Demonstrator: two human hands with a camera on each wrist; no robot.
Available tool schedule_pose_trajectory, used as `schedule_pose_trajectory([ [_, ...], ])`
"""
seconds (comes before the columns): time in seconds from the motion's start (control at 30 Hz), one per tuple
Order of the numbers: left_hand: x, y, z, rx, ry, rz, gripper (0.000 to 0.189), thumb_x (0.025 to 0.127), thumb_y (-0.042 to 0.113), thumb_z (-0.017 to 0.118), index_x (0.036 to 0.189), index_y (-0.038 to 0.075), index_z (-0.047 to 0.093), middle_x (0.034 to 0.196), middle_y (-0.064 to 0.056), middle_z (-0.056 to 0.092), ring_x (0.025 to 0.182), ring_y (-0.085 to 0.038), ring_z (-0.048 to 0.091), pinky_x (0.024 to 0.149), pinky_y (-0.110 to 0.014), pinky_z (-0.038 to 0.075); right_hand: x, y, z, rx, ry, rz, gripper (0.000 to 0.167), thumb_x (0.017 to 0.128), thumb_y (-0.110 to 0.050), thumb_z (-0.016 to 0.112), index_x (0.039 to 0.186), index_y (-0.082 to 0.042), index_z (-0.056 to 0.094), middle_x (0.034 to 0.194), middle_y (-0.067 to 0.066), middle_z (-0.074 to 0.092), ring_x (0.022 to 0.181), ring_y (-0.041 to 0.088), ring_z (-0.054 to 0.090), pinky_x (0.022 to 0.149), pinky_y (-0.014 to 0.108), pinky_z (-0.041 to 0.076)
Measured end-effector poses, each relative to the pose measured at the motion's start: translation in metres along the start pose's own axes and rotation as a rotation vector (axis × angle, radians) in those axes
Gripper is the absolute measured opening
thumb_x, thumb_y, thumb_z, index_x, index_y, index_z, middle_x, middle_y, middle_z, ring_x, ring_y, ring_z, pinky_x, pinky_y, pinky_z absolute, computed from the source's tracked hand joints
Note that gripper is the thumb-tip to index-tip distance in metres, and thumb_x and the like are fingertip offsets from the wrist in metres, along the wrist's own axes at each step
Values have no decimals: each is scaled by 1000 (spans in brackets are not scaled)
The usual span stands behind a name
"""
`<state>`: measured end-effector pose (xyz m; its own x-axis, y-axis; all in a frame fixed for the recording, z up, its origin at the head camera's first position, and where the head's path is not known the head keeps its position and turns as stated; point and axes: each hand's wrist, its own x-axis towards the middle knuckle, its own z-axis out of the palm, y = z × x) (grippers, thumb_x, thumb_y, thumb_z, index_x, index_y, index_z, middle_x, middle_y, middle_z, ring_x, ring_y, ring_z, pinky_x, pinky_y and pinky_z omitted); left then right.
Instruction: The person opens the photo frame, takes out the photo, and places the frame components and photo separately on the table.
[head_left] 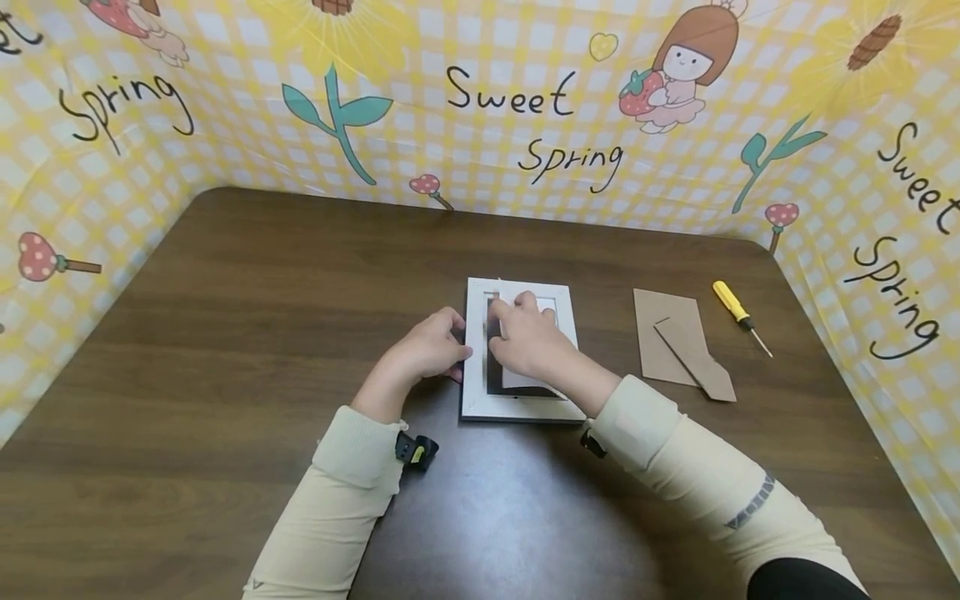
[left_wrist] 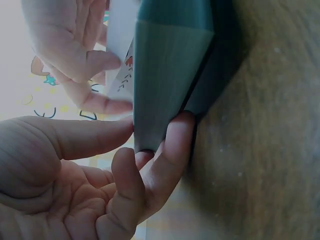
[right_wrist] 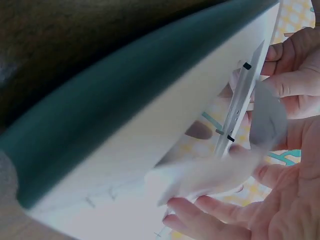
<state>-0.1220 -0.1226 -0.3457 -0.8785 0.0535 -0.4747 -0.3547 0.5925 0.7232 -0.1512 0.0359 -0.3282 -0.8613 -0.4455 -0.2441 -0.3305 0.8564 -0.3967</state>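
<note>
A white picture frame [head_left: 517,408] lies on the table, its inner opening dark and glossy. My left hand [head_left: 431,343] grips the frame's left side, thumb at the upper edge and fingers curled round the side in the left wrist view. Over the opening, my right hand [head_left: 528,337] holds a white sheet of paper [head_left: 517,381] by its edges. The sheet [right_wrist: 210,175] bows between the fingers in the right wrist view. Small red and dark print shows on one face of the paper [left_wrist: 124,80] in the left wrist view. Part of the sheet is hidden beneath the right hand.
Right of the frame lies a brown backing board [head_left: 663,312] with a stand leg [head_left: 693,362] angled across it. Farther right is a yellow-handled screwdriver [head_left: 727,300]. A yellow checked cloth [head_left: 510,50] hangs round the table's back and sides.
</note>
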Motion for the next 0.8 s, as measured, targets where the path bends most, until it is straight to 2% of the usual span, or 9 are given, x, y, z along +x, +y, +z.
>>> schedule_pose_trajectory([
  [0.1, 0, 0, 0, 0, 0, 0, 40, 99, 11, 58, 135, 2, 43, 84, -12, 65, 63, -18, 64, 64, -29, 46, -4, 2, -4, -20, 30, -33, 18, 94, -22, 52, 107, -11, 57, 121, 18, 53, 94, 35, 55, 77, 41, 45],
  [0.2, 0, 0, 0, 4, 0, 9, 40, 99, 11, 58, 135, 2, 43, 83, -12, 65, 64, -19, 64, 64, -29, 46, -6, 6, -9, -4, 63, -38, 15, 95, -22, 52, 102, -9, 57, 104, 13, 56, 81, 27, 57, 66, 35, 45],
  [0.3, -1, 0, 0, 10, 3, 18, 40, 99, 11, 58, 135, 1, 43, 83, -12, 65, 64, -19, 65, 64, -28, 45, -8, 11, -13, 11, 98, -27, 17, 95, -16, 51, 108, -9, 58, 90, 8, 59, 74, 22, 56, 59, 32, 42],
  [0.37, -1, 0, 0, 18, 5, 20, 40, 99, 11, 58, 135, 1, 43, 82, -12, 65, 64, -19, 65, 65, -28, 45, -10, 14, -16, 43, 113, 1, 27, 94, -12, 51, 121, -10, 55, 83, 8, 60, 66, 21, 55, 53, 30, 41],
  [0.43, -2, 1, 0, 31, 8, 18, 40, 99, 12, 58, 135, 2, 43, 81, -12, 66, 65, -19, 65, 66, -29, 44, -12, 19, -18, 81, 126, 35, 44, 93, -10, 51, 136, -12, 45, 77, 10, 61, 58, 20, 54, 48, 28, 40],
  [0.53, -3, 3, 0, 61, 14, 13, 41, 99, 13, 59, 136, 2, 44, 81, -11, 66, 67, -20, 65, 67, -30, 44, -14, 26, -23, 153, 136, 72, 61, 93, -12, 51, 150, -10, 29, 77, 15, 62, 55, 21, 55, 45, 28, 41],
  [0.57, -4, 4, 0, 74, 17, 14, 41, 99, 13, 58, 136, 1, 44, 80, -11, 67, 68, -20, 65, 68, -30, 44, -15, 29, -24, 172, 142, 77, 63, 94, -12, 52, 151, -7, 27, 83, 16, 64, 60, 22, 59, 47, 29, 43],
  [0.67, -5, 6, 0, 112, 28, 16, 42, 99, 13, 58, 137, 0, 45, 80, -11, 69, 70, -21, 68, 74, -33, 46, -16, 39, -29, 223, 139, 77, 58, 94, -12, 51, 148, 1, 33, 97, 21, 68, 76, 24, 65, 58, 31, 49],
  [0.8, -7, 8, 1, 151, 49, 22, 42, 98, 13, 59, 136, -1, 48, 79, -11, 72, 71, -21, 71, 86, -39, 50, -17, 52, -33, 296, 107, 82, 46, 95, -9, 52, 138, 6, 45, 114, 28, 67, 96, 29, 67, 74, 36, 55],
])
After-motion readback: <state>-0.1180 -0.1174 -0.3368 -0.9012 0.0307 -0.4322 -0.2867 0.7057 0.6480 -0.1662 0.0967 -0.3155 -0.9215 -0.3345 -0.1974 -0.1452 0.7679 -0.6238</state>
